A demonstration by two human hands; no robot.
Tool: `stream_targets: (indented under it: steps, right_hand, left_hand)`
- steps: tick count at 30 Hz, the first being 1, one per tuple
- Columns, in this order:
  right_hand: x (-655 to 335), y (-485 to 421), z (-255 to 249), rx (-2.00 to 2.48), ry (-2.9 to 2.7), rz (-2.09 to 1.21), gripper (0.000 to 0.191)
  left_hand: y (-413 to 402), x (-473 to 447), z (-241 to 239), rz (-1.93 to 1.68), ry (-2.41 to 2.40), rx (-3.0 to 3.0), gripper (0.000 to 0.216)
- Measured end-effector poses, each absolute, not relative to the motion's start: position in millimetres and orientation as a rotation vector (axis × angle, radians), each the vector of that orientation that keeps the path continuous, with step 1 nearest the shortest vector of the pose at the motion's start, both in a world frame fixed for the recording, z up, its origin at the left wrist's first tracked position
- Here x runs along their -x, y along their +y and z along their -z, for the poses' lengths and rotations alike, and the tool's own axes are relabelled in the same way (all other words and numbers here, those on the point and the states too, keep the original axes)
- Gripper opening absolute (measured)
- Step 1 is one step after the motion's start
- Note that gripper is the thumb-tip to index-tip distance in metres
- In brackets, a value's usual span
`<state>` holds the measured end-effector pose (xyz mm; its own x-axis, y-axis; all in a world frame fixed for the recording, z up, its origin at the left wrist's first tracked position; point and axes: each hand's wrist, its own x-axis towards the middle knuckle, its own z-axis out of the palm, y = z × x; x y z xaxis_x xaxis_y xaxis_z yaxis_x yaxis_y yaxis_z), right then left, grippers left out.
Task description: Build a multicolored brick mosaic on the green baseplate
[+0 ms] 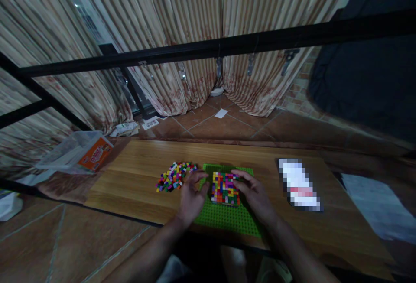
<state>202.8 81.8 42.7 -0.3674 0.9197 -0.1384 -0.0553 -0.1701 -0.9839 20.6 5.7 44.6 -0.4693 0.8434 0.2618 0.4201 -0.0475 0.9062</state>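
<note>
So I'm standing here watching someone at a low wooden table (pixel 130 174) with a green baseplate (pixel 229 222) in front of them, and on it sits a squarish block (pixel 225 187) made of tiny bricks in pretty much every colour: red, yellow, blue, pink, green, white. It's toward the far half of the plate, with bare green studs showing on the near side. Right hand (pixel 253 190) is up against the block's right side, fingertips at the far right corner; can't tell if there's a loose brick pinched in there. Left hand (pixel 194 194) is over the plate's left edge, thumb and fingers curled toward each other just beside the block, and honestly I can't tell whether it's gripping anything either. Loose bricks (pixel 175 175) are heaped on the wood just left of that hand. Over to the right there's a flat pale thing (pixel 299 183) with dark edges, way too blocky to read, and some paper (pixel 380 205) past the table's right end. Off the left end is a clear bin (pixel 65 151) with an orange label (pixel 95 154). Long striped curtains (pixel 182 10) hang behind a black metal frame (pixel 195 53).
</note>
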Motion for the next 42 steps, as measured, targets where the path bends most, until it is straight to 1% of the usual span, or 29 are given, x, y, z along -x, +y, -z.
stream_targets:
  steps: [1,6,9,13,18,22,26,31,35,42]
  right_hand:
    - [-203,82,-42,1.071,-1.331,-1.634,0.042]
    - [-202,83,-39,1.077,-1.353,-1.605,0.043]
    - [-203,82,-40,1.082,-1.361,-1.600,0.043]
    - [-204,82,-41,1.055,-1.358,-1.624,0.045]
    - [-204,84,-40,1.068,-1.366,-1.604,0.045]
    - [-205,85,-40,1.065,-1.383,-1.585,0.043]
    - [-206,85,-42,1.068,-1.422,-1.574,0.041]
    - [-207,85,-43,1.047,-1.464,-1.542,0.039]
    - [-207,86,-42,1.039,-1.482,-1.543,0.038]
    - [-207,87,-41,1.014,-1.492,-1.530,0.037]
  left_hand:
    - [0,-9,-43,-1.533,1.940,-1.369,0.014]
    - [-13,35,-41,-1.080,2.246,-1.729,0.020]
    - [-10,38,-41,-0.866,2.275,-1.872,0.019]
    - [-3,35,-40,-0.773,2.292,-1.886,0.020]
    - [-2,28,-45,-0.848,2.172,-1.846,0.022]
    - [-2,4,-62,-0.999,1.957,-1.833,0.019]
    - [4,-22,-77,-1.087,1.885,-1.816,0.016]
    - [13,-41,-78,-1.151,1.757,-1.887,0.018]
    - [15,-48,-72,-1.174,1.754,-1.941,0.020]
    - [20,-50,-66,-1.238,1.860,-1.853,0.017]
